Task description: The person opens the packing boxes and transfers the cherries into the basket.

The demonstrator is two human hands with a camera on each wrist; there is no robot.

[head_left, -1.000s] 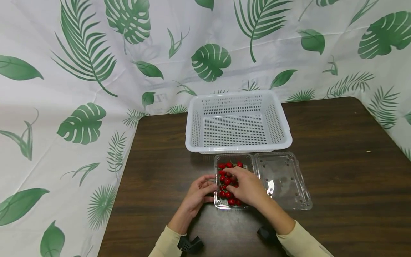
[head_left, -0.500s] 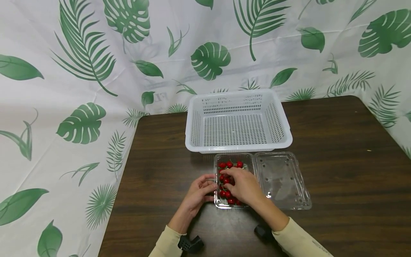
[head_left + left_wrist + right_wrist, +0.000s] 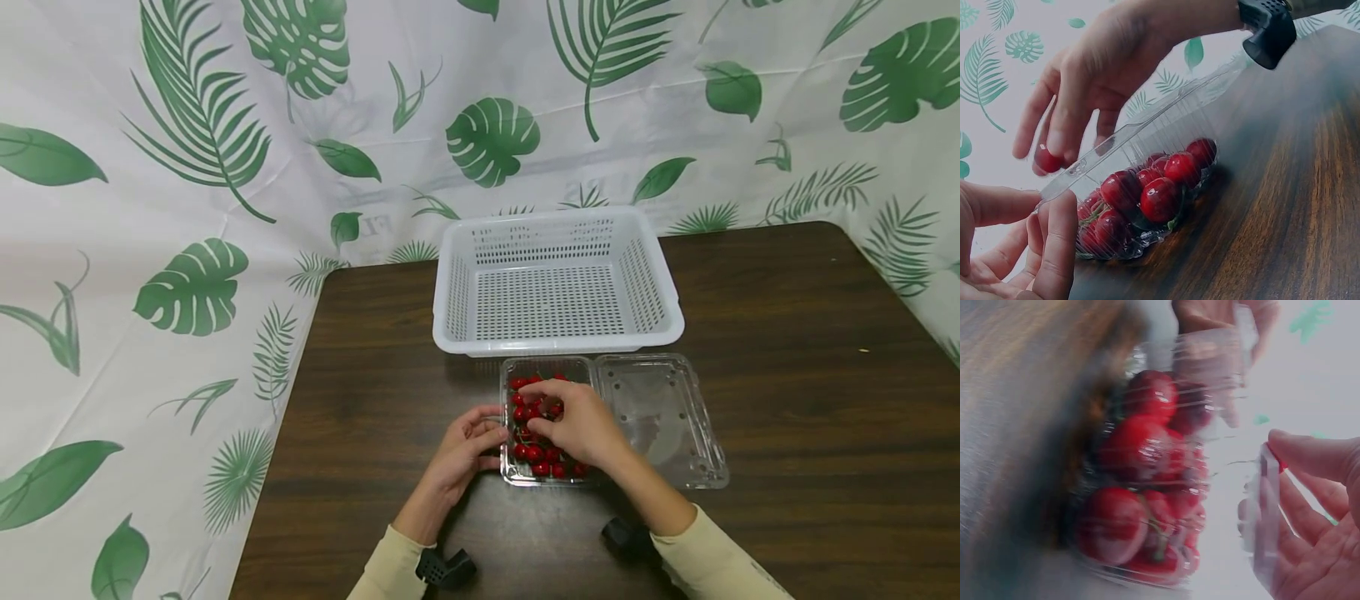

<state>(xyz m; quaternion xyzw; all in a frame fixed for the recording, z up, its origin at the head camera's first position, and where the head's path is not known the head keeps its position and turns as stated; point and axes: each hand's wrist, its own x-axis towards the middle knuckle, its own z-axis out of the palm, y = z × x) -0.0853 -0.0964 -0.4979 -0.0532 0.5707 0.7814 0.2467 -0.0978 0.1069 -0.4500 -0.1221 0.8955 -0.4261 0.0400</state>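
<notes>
A clear plastic clamshell box (image 3: 517,480) holds a layer of red cherries (image 3: 1160,200), some with green stems. My left hand (image 3: 461,454) is at the box's left side, thumb and finger pinching its rim in the left wrist view. Over the box is my right hand (image 3: 587,427), thumb and fingers curved downward. Between its fingers it holds one cherry (image 3: 1047,159), above the rim in the left wrist view. Only a sliver of that cherry shows past the thumb in the right wrist view, which is blurred.
The box's clear lid (image 3: 656,408) lies folded open to the right on the dark wooden table (image 3: 810,400). Right behind the box stands a white perforated basket (image 3: 558,346) with nothing in it. A leaf-patterned cloth (image 3: 480,50) hangs behind the table.
My right hand has shifted slightly right and back over the box, so more cherries show near its front edge. The left hand has stayed on the rim.
</notes>
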